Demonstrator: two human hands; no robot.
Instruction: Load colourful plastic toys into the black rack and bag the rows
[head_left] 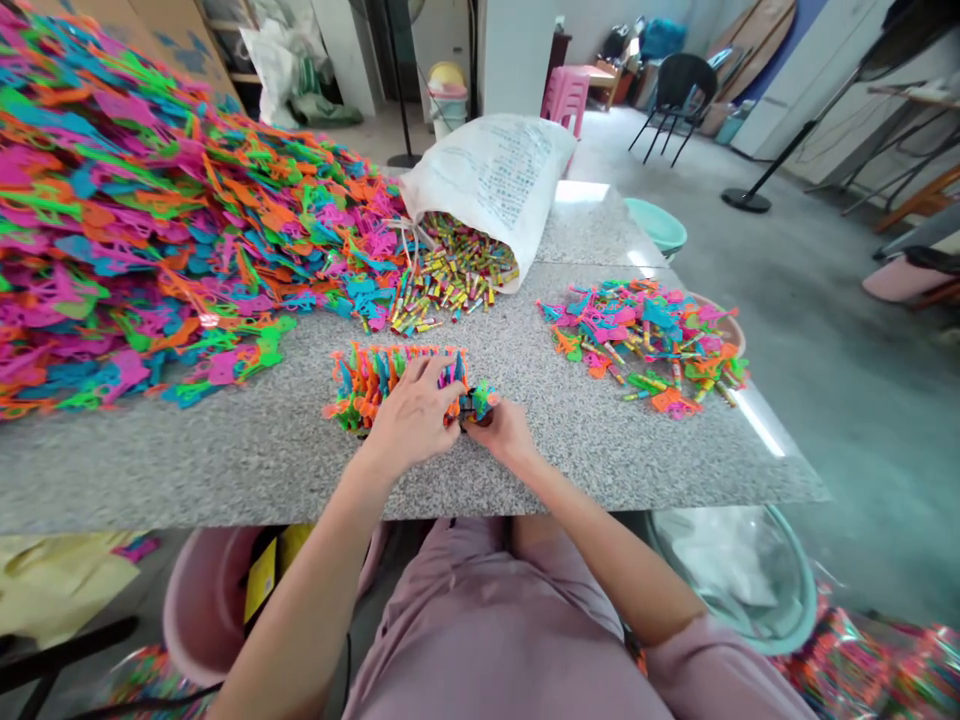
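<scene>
A tight row of flat coloured plastic pieces (364, 385), orange, green, blue and pink, stands on the speckled tabletop in front of me. My left hand (412, 415) lies over the row's right part, its fingers and thumb closed around the pieces there. At the right end, a bit of black rack (466, 405) shows between my hands. My right hand (506, 432) is closed at a small blue-green plastic piece (482, 398) beside that rack; its fingertips are partly hidden. What lies under my left palm cannot be seen.
A big heap of coloured plastic pieces (150, 220) fills the left. Small yellow-and-red printed tubes (457, 270) spill from a white woven sack (502, 170). A smaller mixed pile (645, 340) lies right, near the table (697, 465) edge. Basins (802, 590) stand below.
</scene>
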